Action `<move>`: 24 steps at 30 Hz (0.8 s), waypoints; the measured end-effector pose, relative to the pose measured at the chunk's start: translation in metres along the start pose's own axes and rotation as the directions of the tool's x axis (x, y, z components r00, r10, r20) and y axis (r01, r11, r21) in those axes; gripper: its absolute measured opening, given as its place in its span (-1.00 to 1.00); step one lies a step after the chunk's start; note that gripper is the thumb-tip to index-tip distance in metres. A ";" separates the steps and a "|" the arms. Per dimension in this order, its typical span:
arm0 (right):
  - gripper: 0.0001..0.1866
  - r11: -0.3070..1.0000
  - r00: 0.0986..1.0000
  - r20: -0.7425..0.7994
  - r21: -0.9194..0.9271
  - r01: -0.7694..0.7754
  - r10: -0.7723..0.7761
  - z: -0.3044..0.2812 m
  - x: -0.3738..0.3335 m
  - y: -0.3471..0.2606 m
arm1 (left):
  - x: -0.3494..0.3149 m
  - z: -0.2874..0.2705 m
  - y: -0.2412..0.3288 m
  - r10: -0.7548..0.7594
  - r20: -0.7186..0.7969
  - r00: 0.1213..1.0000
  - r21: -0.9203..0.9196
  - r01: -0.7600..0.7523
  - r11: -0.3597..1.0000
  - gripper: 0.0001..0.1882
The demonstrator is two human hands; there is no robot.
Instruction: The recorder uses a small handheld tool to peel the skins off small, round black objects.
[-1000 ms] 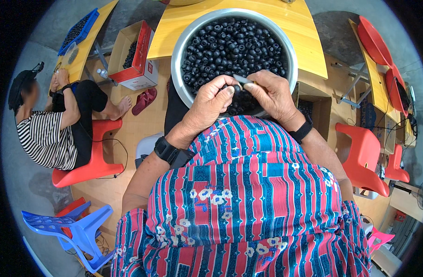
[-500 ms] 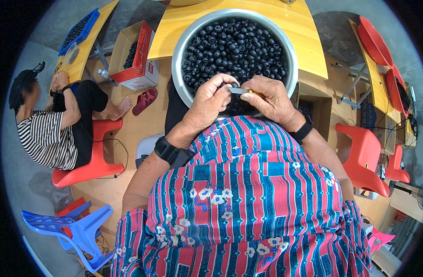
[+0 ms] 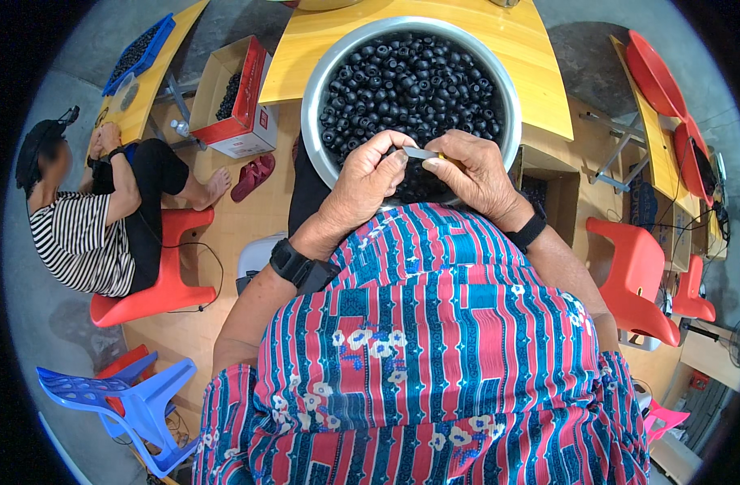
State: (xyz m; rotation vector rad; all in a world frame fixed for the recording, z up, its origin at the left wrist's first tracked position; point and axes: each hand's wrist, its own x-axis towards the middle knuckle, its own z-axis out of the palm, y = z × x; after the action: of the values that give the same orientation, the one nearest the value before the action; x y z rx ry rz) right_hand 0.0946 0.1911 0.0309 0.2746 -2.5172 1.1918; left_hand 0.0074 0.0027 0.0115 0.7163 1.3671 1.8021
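Over the near side of a wide metal basin [image 3: 312,121] I hold both hands close together. The basin is full of small, round black pieces with holes [image 3: 414,85]. My right hand [image 3: 476,171] is closed round the yellow handle of a small knife, whose short blade [image 3: 420,153] points left. Thumb and fingers of my left hand [image 3: 368,174] are pinched together at the blade's tip, on a small black piece that the fingers and blade mostly hide.
A yellow table [image 3: 539,81] stands behind the basin. On the left, a person in a striped shirt [image 3: 79,242] sits on a red stool [image 3: 164,279]. Nearby are a red carton [image 3: 240,97] and a blue chair [image 3: 147,404]. Red stools [image 3: 632,283] and red basins [image 3: 657,73] are on the right.
The knife has tilted, its tip now higher and against my left fingers. The black piece seen between those fingers is now mostly covered. My arms have barely moved.
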 end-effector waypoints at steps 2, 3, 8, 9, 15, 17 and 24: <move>-0.73 1.000 1.000 0.001 -0.004 0.002 -0.002 0.000 0.000 0.000 | -0.001 0.001 0.000 0.018 0.015 1.000 0.003 -0.018 1.000 -0.74; -0.73 1.000 1.000 0.002 -0.010 0.004 -0.003 -0.001 0.000 0.000 | -0.001 0.000 0.000 0.018 0.015 1.000 0.003 -0.018 1.000 -0.74; -0.73 0.999 0.999 0.039 -0.032 0.033 -0.032 -0.002 0.001 -0.003 | 0.000 0.000 -0.002 0.026 -0.014 1.000 -0.025 -0.026 0.999 -0.80; -0.74 0.999 0.999 0.032 -0.025 0.043 -0.043 -0.001 0.001 -0.003 | 0.000 0.000 -0.002 0.026 -0.014 1.000 -0.025 -0.026 0.999 -0.80; -0.76 0.991 0.990 -0.091 -0.077 -0.111 0.104 0.004 0.003 0.005 | 0.000 0.002 -0.001 0.008 -0.022 1.000 -0.007 -0.008 1.000 -0.78; -0.77 0.987 0.982 -0.104 0.026 -0.156 0.158 0.002 0.002 0.004 | -0.001 0.001 0.002 -0.014 0.007 1.000 0.008 0.014 1.000 -0.80; -0.67 0.973 0.990 -0.086 0.211 -0.095 0.115 0.001 0.004 -0.012 | 0.000 0.002 0.002 -0.047 -0.012 0.999 -0.059 0.046 0.997 -0.80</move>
State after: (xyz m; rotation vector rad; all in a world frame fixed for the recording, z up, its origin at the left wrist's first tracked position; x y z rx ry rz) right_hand 0.0942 0.1827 0.0402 0.1307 -2.3516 1.4748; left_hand 0.0091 0.0033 0.0137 0.6373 1.3234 1.8055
